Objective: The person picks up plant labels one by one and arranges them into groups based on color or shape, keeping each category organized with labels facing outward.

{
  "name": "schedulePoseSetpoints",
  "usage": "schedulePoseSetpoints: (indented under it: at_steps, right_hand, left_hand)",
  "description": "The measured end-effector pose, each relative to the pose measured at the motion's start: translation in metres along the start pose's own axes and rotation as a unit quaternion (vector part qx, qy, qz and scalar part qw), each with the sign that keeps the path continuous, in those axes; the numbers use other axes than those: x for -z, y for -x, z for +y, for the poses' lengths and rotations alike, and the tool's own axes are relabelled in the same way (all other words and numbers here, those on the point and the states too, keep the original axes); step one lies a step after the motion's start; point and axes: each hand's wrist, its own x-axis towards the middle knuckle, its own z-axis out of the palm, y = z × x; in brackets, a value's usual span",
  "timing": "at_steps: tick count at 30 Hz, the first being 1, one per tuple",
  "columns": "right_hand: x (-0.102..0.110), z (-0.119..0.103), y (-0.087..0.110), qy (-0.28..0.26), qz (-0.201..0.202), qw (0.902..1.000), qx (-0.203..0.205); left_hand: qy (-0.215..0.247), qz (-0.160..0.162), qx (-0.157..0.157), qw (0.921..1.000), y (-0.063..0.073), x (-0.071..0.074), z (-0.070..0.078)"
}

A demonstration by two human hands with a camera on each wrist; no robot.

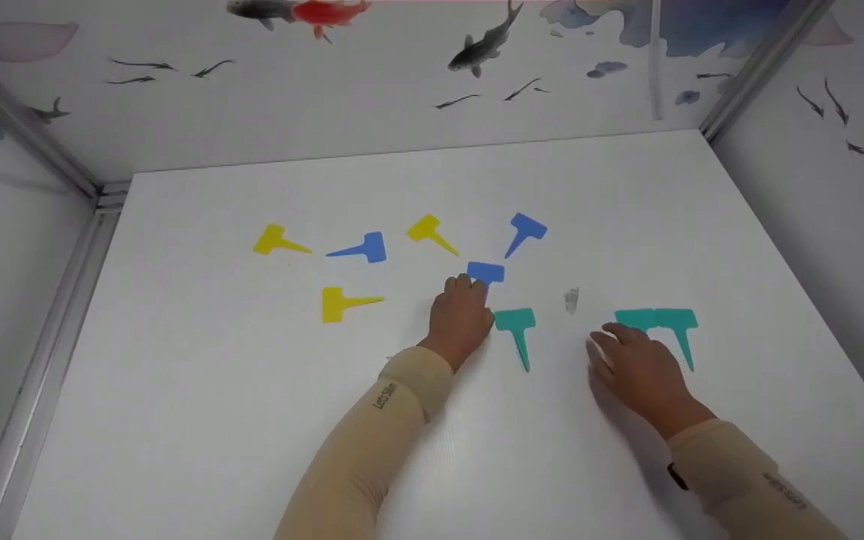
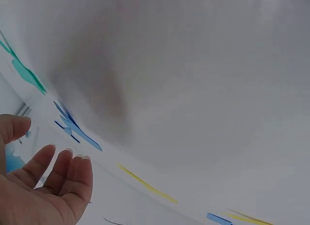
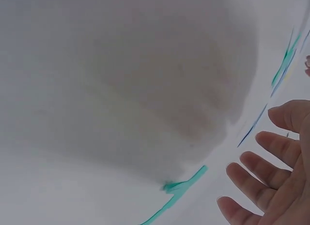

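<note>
My left hand (image 1: 460,319) hovers by a blue T-shaped plant label (image 1: 485,271) and covers part of its stem; in the left wrist view its fingers are loosely bent with nothing between them. Just right of that hand lies a green T-shaped label (image 1: 518,321), stem pointing toward me. My right hand (image 1: 643,379) is held above the table beside two green labels (image 1: 676,318) whose heads meet, hiding part of the left one. Relaxed, spread fingers (image 3: 252,186) of the right hand hold nothing in the right wrist view.
Three yellow labels (image 1: 333,305) and two more blue labels (image 1: 528,226) lie scattered farther back and left on the white table (image 1: 199,420). A small grey smudge (image 1: 571,300) shows between the hands. Printed panels with fish (image 1: 481,49) enclose the table's back and sides.
</note>
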Motion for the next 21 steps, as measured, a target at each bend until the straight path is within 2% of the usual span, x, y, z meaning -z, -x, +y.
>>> schedulePoseSetpoints:
  at_steps: [3,10,21]
  right_hand:
    - [-0.001,-0.008,-0.010,0.001,-0.006,1.0000,0.007]
    - [-0.005,-0.024,-0.027,-0.025,-0.033,0.9991,0.005]
    - [-0.010,-0.044,-0.052,-0.036,-0.063,0.9972,0.022]
  left_hand:
    - [0.005,-0.006,0.004,1.0000,0.002,0.001,-0.006]
    - [0.047,-0.017,0.010,0.9987,0.009,0.000,-0.020]
    - [0.032,0.007,0.006,0.9995,0.025,0.005,-0.033]
